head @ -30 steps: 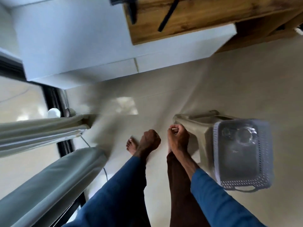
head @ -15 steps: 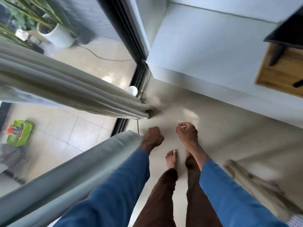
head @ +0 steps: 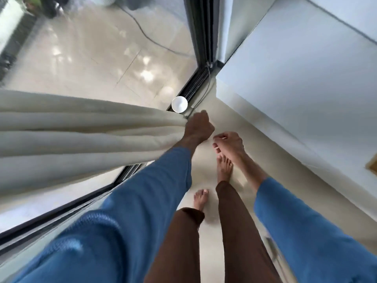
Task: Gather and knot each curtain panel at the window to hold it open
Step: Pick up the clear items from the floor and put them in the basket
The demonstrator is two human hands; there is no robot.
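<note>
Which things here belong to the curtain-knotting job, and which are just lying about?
Job: curtain panel, gripped at its gathered end by the left hand; right hand, fingers curled, close by.
Lying about: white round object by the window frame; cable on the floor beyond the glass.

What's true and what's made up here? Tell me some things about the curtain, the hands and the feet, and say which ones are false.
1. The left hand grips the gathered end of the cream curtain. True.
2. The right hand holds the curtain as well. False: it is apart from the curtain, above the floor.
3. The person has shoes on. False: both feet are bare.
4. A small white round object sits by the black window frame, just beyond the left hand. True.
</note>
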